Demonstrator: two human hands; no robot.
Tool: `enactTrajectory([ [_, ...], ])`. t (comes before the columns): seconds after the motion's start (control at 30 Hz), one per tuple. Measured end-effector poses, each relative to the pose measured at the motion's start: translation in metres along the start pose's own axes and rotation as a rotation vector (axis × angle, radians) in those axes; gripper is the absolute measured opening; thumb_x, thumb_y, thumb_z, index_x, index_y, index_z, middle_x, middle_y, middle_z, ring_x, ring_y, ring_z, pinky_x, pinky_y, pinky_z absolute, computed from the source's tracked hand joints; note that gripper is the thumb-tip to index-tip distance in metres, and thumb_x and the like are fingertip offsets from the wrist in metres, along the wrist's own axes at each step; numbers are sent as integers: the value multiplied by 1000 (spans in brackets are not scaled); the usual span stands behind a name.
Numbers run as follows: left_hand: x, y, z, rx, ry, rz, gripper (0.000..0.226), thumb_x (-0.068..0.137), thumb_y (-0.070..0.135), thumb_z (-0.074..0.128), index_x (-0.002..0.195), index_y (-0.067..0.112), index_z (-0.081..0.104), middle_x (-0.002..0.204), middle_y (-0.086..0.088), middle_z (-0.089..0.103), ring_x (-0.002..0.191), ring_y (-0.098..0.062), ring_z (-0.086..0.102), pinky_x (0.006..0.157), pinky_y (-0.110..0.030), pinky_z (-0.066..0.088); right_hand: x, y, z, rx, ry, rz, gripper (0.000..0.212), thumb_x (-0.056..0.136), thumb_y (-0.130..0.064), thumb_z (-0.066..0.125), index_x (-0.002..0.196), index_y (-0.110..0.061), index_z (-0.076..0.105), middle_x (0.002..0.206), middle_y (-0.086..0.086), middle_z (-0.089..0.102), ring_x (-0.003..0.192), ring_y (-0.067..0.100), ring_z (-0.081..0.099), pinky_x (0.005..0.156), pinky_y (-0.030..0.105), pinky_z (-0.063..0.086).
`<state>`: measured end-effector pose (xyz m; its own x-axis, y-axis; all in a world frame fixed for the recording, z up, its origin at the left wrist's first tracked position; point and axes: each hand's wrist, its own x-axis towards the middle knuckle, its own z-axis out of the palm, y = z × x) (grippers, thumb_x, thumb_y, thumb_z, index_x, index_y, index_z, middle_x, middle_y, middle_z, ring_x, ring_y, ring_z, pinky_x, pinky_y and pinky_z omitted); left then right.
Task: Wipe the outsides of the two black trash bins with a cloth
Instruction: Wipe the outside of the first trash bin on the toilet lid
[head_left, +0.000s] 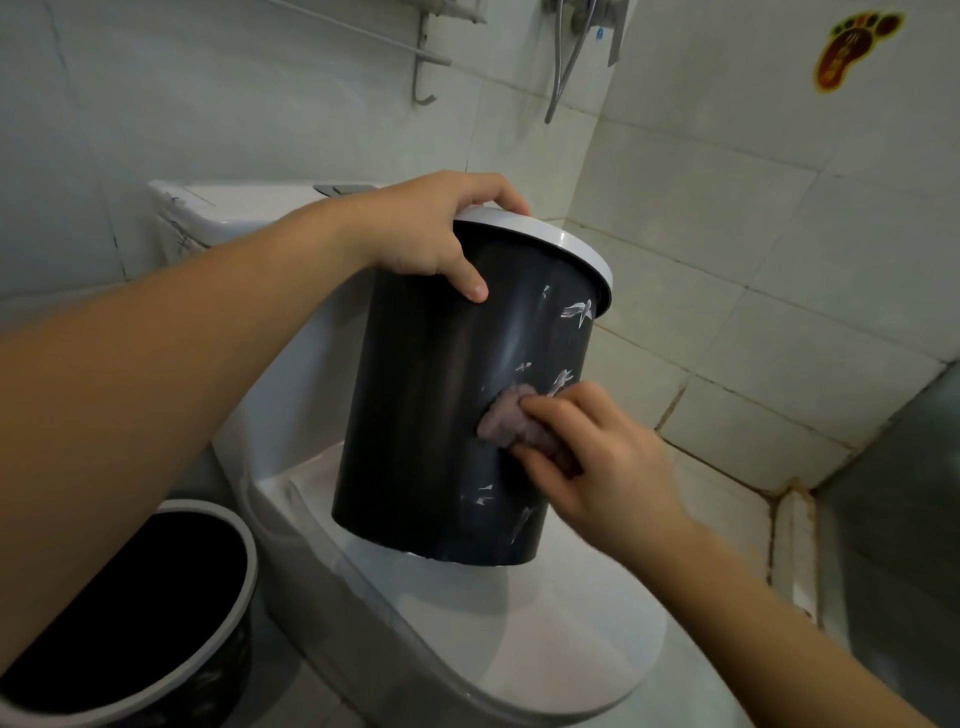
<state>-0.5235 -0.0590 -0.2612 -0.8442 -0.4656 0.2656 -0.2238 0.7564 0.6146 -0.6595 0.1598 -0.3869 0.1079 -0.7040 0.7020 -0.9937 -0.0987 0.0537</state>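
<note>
A black trash bin (436, 415) with a white rim and small white bird prints stands tilted on the closed toilet lid (545, 634). My left hand (441, 234) grips its rim at the top, thumb on the black wall. My right hand (597, 457) holds a bunched greyish-pink cloth (506, 418) and presses it against the bin's side, low on the right. A second black bin (135, 613) with a white rim stands on the floor at the lower left, open and dark inside.
The white toilet cistern (218, 213) rises behind the bin. Tiled walls close in at the back and right. A shower hose (566, 67) and a metal rack (426, 57) hang above. A raised tiled ledge (795, 540) runs along the right.
</note>
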Motion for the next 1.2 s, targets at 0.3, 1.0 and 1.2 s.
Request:
enactTrajectory([
  [0.3,-2,1,-1,0,-4,-5,70,66,10,89,106,54,53,117,5,63,105,-20,63,92,-39,54,-30,-12,3,12,-143,-208,26,92,-29,61,113,-16,70,95,2,60,76,16,55,55,24,45],
  [1.0,-4,5,0,7,-1,-19,69,66,10,89,104,55,53,118,6,63,104,-18,63,91,-39,55,-14,-11,7,45,33,44,26,90,-28,70,113,-15,71,96,1,60,76,16,56,56,32,52],
  [1.2,-5,3,-1,3,-3,-22,68,67,10,88,108,52,53,117,6,63,104,-19,63,91,-40,55,-48,-28,9,66,-165,-200,22,92,-28,63,110,-19,72,93,2,60,73,19,55,51,33,49],
])
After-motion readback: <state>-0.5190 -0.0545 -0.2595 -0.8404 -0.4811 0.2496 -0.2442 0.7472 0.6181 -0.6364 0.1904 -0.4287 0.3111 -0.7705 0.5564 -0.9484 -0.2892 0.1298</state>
